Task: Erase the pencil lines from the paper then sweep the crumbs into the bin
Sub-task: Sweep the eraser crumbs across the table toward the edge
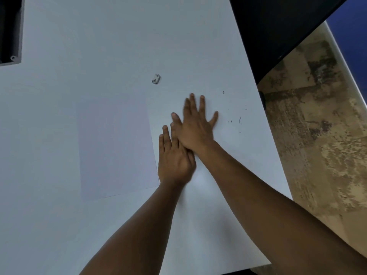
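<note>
A blank white sheet of paper (115,143) lies flat on the white table (79,46). My left hand (174,157) rests flat on the table just right of the paper's edge, fingers straight. My right hand (196,126) lies flat with fingers spread, partly overlapping the left hand's fingers. A small white eraser (156,78) with dark smudges sits on the table beyond the hands. Dark eraser crumbs (239,120) are scattered on the table to the right of my right hand, near the table's right edge. No bin is plainly visible.
The table's right edge (264,124) runs diagonally, with mottled brown floor (317,135) beyond it. A dark shape (278,26) fills the top right. A grey-framed dark opening (10,30) sits at the table's top left corner.
</note>
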`<action>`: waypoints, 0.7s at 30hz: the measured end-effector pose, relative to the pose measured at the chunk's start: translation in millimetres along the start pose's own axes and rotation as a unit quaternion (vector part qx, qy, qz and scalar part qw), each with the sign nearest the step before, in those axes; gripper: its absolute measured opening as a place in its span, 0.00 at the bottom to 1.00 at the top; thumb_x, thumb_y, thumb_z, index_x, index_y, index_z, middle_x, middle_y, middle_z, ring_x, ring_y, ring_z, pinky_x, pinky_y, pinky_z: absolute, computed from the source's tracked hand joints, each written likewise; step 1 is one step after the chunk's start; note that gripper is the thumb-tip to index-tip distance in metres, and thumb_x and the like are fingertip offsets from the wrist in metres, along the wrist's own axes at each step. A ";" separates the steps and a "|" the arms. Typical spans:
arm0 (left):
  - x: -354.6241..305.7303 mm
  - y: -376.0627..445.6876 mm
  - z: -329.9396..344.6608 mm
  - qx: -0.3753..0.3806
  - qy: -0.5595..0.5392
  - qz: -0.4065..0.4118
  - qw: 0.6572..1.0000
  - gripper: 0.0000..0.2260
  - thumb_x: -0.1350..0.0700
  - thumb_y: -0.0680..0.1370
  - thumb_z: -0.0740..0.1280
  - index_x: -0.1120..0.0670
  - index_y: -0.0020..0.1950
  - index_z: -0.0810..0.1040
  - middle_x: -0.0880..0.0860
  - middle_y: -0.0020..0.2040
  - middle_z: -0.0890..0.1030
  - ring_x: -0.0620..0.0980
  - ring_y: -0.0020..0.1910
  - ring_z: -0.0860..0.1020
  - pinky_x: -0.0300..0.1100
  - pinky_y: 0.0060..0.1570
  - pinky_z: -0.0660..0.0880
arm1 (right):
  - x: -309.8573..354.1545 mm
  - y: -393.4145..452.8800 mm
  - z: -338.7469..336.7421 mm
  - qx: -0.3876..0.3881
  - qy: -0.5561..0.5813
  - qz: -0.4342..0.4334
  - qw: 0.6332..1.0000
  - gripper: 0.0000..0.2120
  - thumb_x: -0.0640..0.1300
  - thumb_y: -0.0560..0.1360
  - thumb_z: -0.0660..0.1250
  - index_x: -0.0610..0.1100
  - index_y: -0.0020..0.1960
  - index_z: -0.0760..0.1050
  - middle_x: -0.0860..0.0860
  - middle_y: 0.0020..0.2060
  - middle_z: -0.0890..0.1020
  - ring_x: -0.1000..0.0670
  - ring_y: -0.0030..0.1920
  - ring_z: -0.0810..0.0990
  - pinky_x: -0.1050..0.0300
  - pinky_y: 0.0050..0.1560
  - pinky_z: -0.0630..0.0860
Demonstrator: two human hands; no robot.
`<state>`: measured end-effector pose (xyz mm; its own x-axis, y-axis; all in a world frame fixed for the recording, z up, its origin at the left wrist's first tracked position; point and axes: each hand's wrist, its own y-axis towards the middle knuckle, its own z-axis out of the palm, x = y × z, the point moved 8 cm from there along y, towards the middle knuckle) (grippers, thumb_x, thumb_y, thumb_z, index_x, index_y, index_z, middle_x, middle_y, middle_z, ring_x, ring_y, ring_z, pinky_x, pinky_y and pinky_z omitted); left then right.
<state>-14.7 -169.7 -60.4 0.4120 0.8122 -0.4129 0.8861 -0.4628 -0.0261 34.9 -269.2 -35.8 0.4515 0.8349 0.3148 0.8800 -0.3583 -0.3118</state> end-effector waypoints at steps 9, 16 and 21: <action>1.6 -0.5 1.6 0.009 0.028 -0.008 1.000 0.26 0.53 0.86 0.48 0.60 0.84 0.51 0.59 0.84 0.49 0.58 0.83 0.41 0.52 0.82 0.41 | -24.0 18.6 1.8 -0.012 -0.034 0.067 0.997 0.37 0.66 0.80 0.38 0.45 0.81 0.42 0.53 0.80 0.42 0.46 0.79 0.36 0.26 0.70 0.34; 2.6 -0.6 4.1 0.022 0.044 -0.015 0.999 0.27 0.51 0.86 0.46 0.61 0.84 0.49 0.59 0.84 0.46 0.57 0.83 0.39 0.50 0.81 0.37 | -71.0 -28.5 -10.7 -0.029 0.005 0.129 0.991 0.36 0.66 0.81 0.39 0.44 0.81 0.42 0.50 0.80 0.40 0.47 0.78 0.33 0.28 0.72 0.37; -2.5 0.0 -0.5 0.014 0.009 0.006 1.000 0.28 0.51 0.87 0.50 0.57 0.85 0.46 0.57 0.85 0.45 0.56 0.83 0.38 0.51 0.82 0.40 | 1.4 0.6 1.5 0.017 -0.013 -0.050 0.999 0.34 0.65 0.82 0.41 0.47 0.81 0.44 0.54 0.80 0.41 0.49 0.78 0.32 0.27 0.72 0.38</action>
<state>-15.6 -171.5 -58.9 0.4262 0.8133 -0.3961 0.8751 -0.4817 -0.0475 35.8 -267.7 -37.0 0.3580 0.8762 0.3226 0.9144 -0.2592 -0.3109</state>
